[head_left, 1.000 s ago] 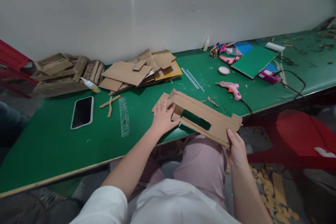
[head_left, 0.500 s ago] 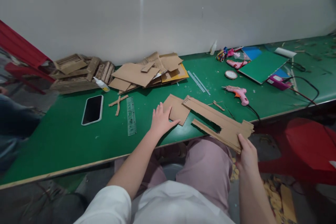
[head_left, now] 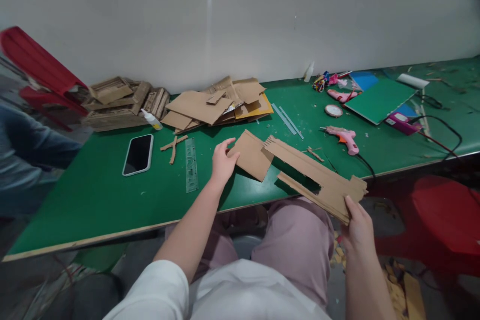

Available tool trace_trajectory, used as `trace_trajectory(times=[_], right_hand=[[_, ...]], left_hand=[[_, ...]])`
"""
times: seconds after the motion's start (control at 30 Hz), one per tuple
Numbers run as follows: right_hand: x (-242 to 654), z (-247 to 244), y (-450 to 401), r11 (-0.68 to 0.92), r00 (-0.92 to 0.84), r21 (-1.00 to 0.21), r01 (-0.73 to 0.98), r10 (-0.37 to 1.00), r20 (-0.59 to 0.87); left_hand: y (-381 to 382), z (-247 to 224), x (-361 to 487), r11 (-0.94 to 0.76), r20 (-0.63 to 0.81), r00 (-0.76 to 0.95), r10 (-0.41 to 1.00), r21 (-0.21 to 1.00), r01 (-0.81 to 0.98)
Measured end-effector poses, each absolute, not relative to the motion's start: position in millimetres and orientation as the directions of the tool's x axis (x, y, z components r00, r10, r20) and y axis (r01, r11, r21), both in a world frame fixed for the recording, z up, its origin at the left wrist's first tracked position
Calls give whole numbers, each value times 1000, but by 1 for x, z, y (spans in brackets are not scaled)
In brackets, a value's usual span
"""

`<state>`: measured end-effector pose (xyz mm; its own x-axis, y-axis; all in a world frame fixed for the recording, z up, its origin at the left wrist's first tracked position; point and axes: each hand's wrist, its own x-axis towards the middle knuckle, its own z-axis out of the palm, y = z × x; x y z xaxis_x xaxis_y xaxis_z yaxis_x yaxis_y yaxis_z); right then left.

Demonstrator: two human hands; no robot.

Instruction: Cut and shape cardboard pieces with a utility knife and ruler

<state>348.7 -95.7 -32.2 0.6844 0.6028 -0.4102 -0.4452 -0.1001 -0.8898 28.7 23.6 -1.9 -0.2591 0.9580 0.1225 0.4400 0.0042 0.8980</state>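
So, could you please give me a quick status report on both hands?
Left hand touching small cardboard piece. Right hand holding slotted cardboard. Glue gun lies beyond, touching neither piece.

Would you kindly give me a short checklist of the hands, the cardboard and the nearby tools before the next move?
1. Right hand holding the cut-out cardboard piece: ok, at its near right end.
2. Cut-out cardboard piece wholly over the table: not ok, its near right end juts past the front edge.
3. Left hand firmly gripping the small cardboard piece: cannot tell; thumb and fingers are at its left side.
4. Pink glue gun with the orange trigger clear of both hands: ok, on the table beyond the cut-out piece.
5. That glue gun hot: cannot tell.
6. Clear ruler uncovered: ok, left of the left hand.
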Motion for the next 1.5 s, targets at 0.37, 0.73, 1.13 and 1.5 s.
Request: trace_trajectory(times=[0.37, 0.73, 1.13, 1.5], right_hand=[[341, -29, -98, -179, 597, -881, -439, 675, -434], [341, -28, -101, -331, 459, -849, -412, 729, -507], [341, -28, -90, -379, 432, -859, -343, 749, -503], [338, -21, -65, -407, 363, -912, -51, 843, -397]], left_hand=[[41, 9, -14, 175, -163, -64, 985, 912, 371], [39, 7, -3, 13, -88, 92, 992, 791, 612], [-40, -23, 5, -181, 245, 46, 969, 562, 807], [-61, -29, 0, -165, 241, 31, 970, 561, 812]])
